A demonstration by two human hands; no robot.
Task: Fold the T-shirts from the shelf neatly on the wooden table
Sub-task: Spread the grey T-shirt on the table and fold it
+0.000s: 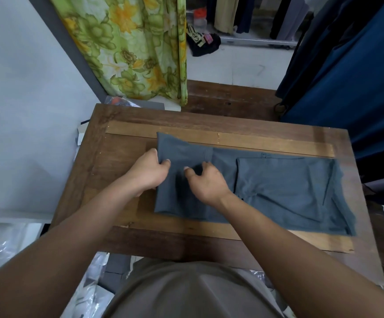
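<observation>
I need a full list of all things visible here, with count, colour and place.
T-shirt: one, grey, flat on the table, left part folded.
table: one, brown wood, centre.
curtain: one, green and yellow flowers, back left.
blue cloth: one, dark blue, hanging at right.
bottle: one, clear with orange cap, far back.
plastic bags: several, clear, lower left.
left hand: one, pinches the T-shirt's left edge.
right hand: one, grips the T-shirt beside it.

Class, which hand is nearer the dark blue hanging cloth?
Right. The right hand pinches the grey T-shirt mid-table, left of the blue cloth; the left hand grips the shirt's edge farther left.
</observation>
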